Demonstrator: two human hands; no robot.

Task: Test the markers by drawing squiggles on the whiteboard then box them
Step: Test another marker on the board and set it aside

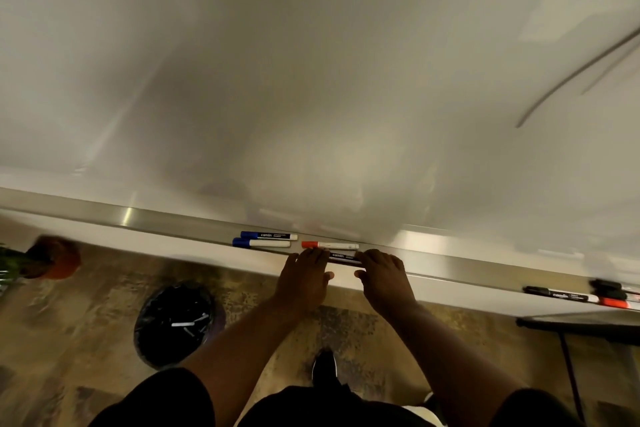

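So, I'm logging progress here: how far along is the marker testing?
Done: only a dark stroke marks the whiteboard, upper right. In hand: the left hand and right hand hold a black marker by its ends at the tray. Left: two blue markers and a red marker lie capped on the tray; no box in view.

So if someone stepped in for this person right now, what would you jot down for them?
Hands: left hand and right hand each hold one end of the black marker over the tray below the whiteboard.
Things: a red marker and two blue markers lie in the tray beside it; more markers lie far right.
Done: dark strokes on the board, upper right.
Left: test the remaining markers, then box them all; no box is in view.
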